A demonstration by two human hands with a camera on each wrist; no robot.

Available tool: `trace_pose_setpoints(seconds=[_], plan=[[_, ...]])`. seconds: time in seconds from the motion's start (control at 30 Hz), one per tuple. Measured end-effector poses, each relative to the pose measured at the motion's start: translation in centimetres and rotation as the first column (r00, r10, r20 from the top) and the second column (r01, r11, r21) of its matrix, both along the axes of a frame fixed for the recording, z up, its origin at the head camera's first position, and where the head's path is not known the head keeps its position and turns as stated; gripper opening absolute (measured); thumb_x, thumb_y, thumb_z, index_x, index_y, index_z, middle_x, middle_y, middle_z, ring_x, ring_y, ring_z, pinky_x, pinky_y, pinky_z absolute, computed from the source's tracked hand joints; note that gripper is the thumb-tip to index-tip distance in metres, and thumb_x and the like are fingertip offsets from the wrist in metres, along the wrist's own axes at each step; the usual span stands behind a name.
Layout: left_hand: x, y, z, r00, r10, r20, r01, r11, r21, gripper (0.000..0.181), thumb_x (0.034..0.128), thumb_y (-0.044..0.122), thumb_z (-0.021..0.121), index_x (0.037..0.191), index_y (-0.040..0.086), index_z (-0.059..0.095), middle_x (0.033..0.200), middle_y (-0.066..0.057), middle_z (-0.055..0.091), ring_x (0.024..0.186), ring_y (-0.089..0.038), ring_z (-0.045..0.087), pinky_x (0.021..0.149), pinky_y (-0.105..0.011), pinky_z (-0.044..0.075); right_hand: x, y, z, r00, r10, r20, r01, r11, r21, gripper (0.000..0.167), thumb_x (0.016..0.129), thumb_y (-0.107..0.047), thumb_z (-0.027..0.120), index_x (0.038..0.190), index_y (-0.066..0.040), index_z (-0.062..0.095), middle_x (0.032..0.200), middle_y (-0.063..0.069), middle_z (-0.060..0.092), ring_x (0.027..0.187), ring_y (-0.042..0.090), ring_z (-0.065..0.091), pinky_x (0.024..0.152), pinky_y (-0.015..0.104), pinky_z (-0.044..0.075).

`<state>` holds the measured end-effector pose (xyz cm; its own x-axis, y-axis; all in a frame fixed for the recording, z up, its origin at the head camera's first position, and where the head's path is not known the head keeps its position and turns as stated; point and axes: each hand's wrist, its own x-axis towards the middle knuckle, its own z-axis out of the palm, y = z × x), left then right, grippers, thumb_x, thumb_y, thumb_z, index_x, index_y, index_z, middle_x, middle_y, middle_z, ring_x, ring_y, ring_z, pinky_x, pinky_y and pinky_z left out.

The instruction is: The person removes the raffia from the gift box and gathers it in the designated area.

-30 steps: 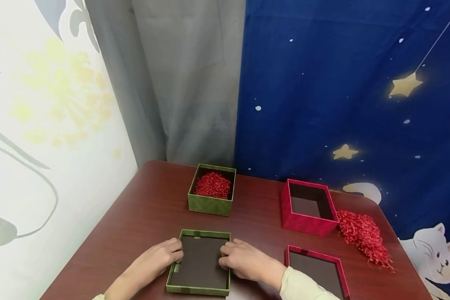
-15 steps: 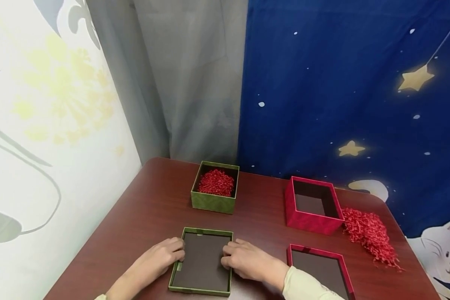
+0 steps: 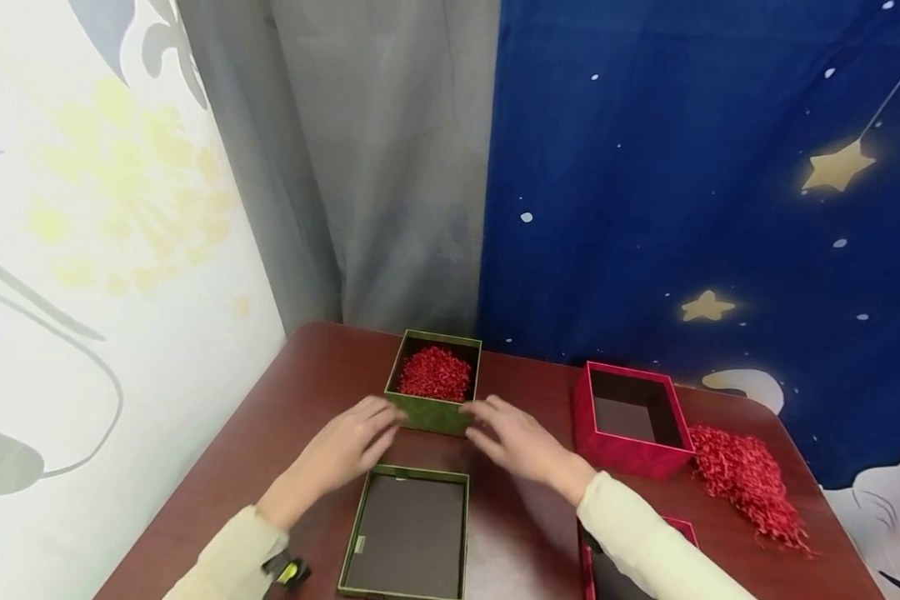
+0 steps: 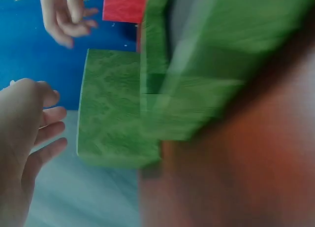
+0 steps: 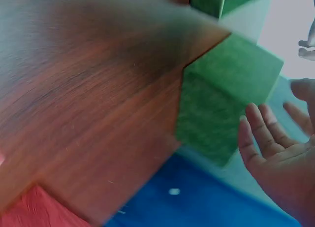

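Note:
A green box (image 3: 435,414) holding red shredded paper (image 3: 435,374) stands at the back of the table. My left hand (image 3: 351,443) is near its front left corner, fingers loosely bent, with nothing in them. Opposite it, by the front right corner, my right hand (image 3: 516,442) has its fingers spread and also holds nothing. In the left wrist view a gap shows between my left fingers and the green box (image 4: 109,109). My right fingertips overlap the box (image 5: 226,89) in the right wrist view; contact cannot be told. Nearer me lies a green lid (image 3: 411,533), inside up.
To the right stands a red box (image 3: 630,454) with its dark inside showing. Beside it, more red shredded paper (image 3: 750,483) lies loose on the table (image 3: 330,358). My right sleeve partly covers a red lid (image 3: 681,527). Curtains hang behind the table.
Both hands have let go of the green lid's sides and moved forward to the green box. The lid stays on the table, and my right sleeve now covers part of the red lid.

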<state>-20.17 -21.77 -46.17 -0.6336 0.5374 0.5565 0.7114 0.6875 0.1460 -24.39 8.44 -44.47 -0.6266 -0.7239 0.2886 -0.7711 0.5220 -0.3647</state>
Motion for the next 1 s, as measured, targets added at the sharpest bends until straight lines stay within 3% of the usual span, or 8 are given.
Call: trace_pose_setpoints(seconds=[0.1, 0.2, 0.37, 0.5, 0.6, 0.8, 0.9, 1.0], plan=[[-2.7, 2.2, 0.9, 0.992, 0.044, 0.115, -0.042, 0.999, -0.024, 0.018, 0.0998, 0.011, 0.067, 0.115, 0.006, 0.075, 0.111, -0.003, 0.070, 0.105, -0.020, 0.065, 0.089, -0.038, 0.057, -2.1, -0.4, -1.0, 0.974, -0.122, 0.189, 0.138, 0.988, -0.072, 0.044, 0.105, -0.021, 0.061, 0.146, -0.006, 0.055, 0.098, 0.001, 0.063, 0.088, 0.015, 0.062, 0.079, 0.037, 0.055], [-5.2, 4.2, 1.4, 0.955, 0.090, 0.283, -0.054, 0.990, -0.133, 0.023, 0.1044, 0.014, 0.060, 0.120, 0.004, 0.073, 0.116, -0.009, 0.070, 0.108, -0.025, 0.067, 0.093, -0.042, 0.056, -3.3, -0.4, -1.9, 0.920, -0.217, 0.328, 0.248, 0.967, -0.057, 0.051, 0.108, -0.027, 0.056, 0.154, -0.007, 0.047, 0.094, 0.005, 0.064, 0.086, 0.016, 0.060, 0.081, 0.041, 0.052], [-9.1, 6.4, 2.4, 0.825, 0.136, 0.549, 0.002, 0.970, -0.243, 0.036, 0.1023, 0.010, 0.060, 0.137, 0.000, 0.063, 0.140, -0.021, 0.061, 0.132, -0.037, 0.056, 0.109, -0.051, 0.046, -4.0, -0.1, -2.6, 0.805, -0.293, 0.516, 0.353, 0.935, -0.020, 0.067, 0.109, -0.046, 0.048, 0.166, -0.024, 0.023, 0.091, 0.014, 0.070, 0.080, 0.022, 0.068, 0.086, 0.048, 0.053], [-11.4, 7.1, 3.0, 0.746, 0.195, 0.636, -0.029, 0.965, -0.261, 0.065, 0.0912, 0.002, 0.074, 0.152, 0.013, 0.052, 0.158, -0.018, 0.044, 0.146, -0.041, 0.037, 0.110, -0.053, 0.045, -4.4, -0.4, -2.7, 0.770, -0.283, 0.572, 0.343, 0.939, 0.004, 0.075, 0.107, -0.058, 0.042, 0.168, -0.033, 0.005, 0.085, 0.014, 0.068, 0.073, 0.026, 0.069, 0.081, 0.046, 0.055], [-12.3, 7.5, 3.1, 0.724, 0.279, 0.631, -0.036, 0.929, -0.369, 0.078, 0.0893, 0.002, 0.078, 0.158, 0.022, 0.045, 0.163, -0.017, 0.034, 0.148, -0.044, 0.031, 0.106, -0.057, 0.047, -4.6, -0.9, -2.6, 0.770, -0.281, 0.573, 0.331, 0.943, 0.017, 0.077, 0.106, -0.060, 0.042, 0.167, -0.035, 0.002, 0.081, 0.013, 0.066, 0.069, 0.028, 0.068, 0.078, 0.043, 0.055], [-13.0, 7.8, 1.7, 0.673, 0.413, 0.613, -0.061, 0.858, -0.511, 0.064, 0.0978, 0.001, 0.069, 0.155, 0.025, 0.050, 0.161, -0.016, 0.039, 0.146, -0.044, 0.038, 0.110, -0.061, 0.043, -4.7, -2.0, -2.3, 0.776, -0.262, 0.574, 0.309, 0.951, 0.017, 0.077, 0.107, -0.058, 0.043, 0.168, -0.034, 0.002, 0.079, 0.018, 0.066, 0.068, 0.032, 0.068, 0.074, 0.042, 0.054], [-13.3, 7.3, 0.8, 0.656, 0.436, 0.616, -0.089, 0.855, -0.511, 0.060, 0.0954, -0.003, 0.069, 0.149, 0.021, 0.058, 0.153, -0.018, 0.048, 0.140, -0.041, 0.046, 0.110, -0.056, 0.045, -4.7, -2.5, -2.4, 0.776, -0.247, 0.580, 0.291, 0.957, 0.019, 0.075, 0.108, -0.055, 0.043, 0.167, -0.034, 0.002, 0.080, 0.020, 0.067, 0.069, 0.034, 0.068, 0.071, 0.040, 0.053], [-13.8, 6.9, 0.3, 0.676, 0.388, 0.627, -0.082, 0.885, -0.459, 0.050, 0.0903, -0.004, 0.076, 0.136, 0.015, 0.068, 0.137, -0.017, 0.062, 0.128, -0.035, 0.058, 0.101, -0.048, 0.052, -4.8, -2.6, -2.7, 0.774, -0.256, 0.578, 0.302, 0.953, 0.018, 0.073, 0.109, -0.051, 0.044, 0.167, -0.036, 0.002, 0.081, 0.021, 0.066, 0.069, 0.034, 0.068, 0.069, 0.038, 0.053]])
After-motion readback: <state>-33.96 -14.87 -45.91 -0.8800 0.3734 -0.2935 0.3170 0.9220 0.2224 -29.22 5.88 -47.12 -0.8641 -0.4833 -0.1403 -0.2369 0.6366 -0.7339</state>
